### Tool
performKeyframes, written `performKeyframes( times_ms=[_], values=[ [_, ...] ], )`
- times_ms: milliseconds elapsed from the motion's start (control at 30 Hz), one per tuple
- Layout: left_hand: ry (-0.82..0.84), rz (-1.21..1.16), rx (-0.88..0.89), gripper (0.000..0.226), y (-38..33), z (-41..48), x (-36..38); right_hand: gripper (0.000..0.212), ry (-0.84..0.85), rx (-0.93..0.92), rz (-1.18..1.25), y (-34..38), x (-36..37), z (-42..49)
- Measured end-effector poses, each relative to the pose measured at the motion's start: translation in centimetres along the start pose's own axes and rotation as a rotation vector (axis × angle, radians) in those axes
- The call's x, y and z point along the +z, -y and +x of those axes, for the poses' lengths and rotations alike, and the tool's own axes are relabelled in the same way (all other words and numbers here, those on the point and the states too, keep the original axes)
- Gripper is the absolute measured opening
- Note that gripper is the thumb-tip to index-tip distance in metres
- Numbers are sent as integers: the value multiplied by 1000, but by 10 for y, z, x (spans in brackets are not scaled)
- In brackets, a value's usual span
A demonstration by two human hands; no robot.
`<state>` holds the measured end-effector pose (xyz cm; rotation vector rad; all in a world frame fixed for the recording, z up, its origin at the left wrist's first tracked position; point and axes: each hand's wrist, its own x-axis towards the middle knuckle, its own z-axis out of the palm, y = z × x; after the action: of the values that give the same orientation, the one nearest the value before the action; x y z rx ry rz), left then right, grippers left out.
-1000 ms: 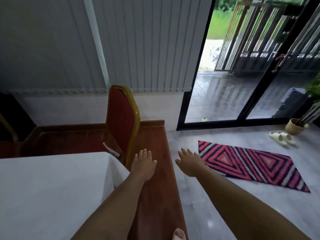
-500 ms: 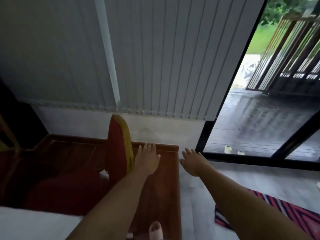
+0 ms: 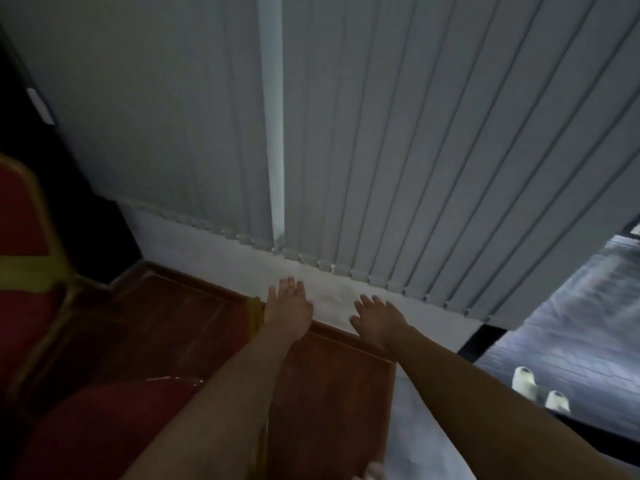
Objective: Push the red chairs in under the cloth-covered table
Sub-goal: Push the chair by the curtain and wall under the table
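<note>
Neither grip holds anything that we can confirm: our left hand (image 3: 289, 311) is flat with fingers spread, right beside the gold top edge of a red chair back (image 3: 254, 315), contact unclear; our right hand (image 3: 375, 318) hovers open, apart to its right. That chair's seat (image 3: 104, 420) lies below-left of the left hand, its back seen edge-on and upright. Beyond the hands runs the wooden platform (image 3: 332, 382) edge, then white wall and blinds (image 3: 415, 150). Another red chair (image 3: 24, 244) stands far left.

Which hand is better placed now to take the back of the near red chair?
Left. The left hand is right beside the chair back's gold edge; contact is unclear. The right hand hangs open farther right, over the wooden platform's edge.
</note>
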<state>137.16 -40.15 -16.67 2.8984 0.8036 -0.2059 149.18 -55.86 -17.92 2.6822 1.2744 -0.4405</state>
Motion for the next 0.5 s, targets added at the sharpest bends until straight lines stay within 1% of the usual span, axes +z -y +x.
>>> performKeyframes(
  times_ms=[100, 267, 333, 500],
  values=[
    [7, -30, -85, 56, 21, 38, 1, 55, 18, -110, -43, 8, -19, 61],
    [19, -118, -357, 57, 68, 99, 8, 54, -5, -308, -74, 18, -59, 163],
    [28, -147, -446, 57, 80, 120, 5, 56, 10, -370, -85, 22, -71, 199],
    [39, -180, -608, 57, 102, 157, 4, 56, 27, -516, -113, 45, -90, 281]
  ],
)
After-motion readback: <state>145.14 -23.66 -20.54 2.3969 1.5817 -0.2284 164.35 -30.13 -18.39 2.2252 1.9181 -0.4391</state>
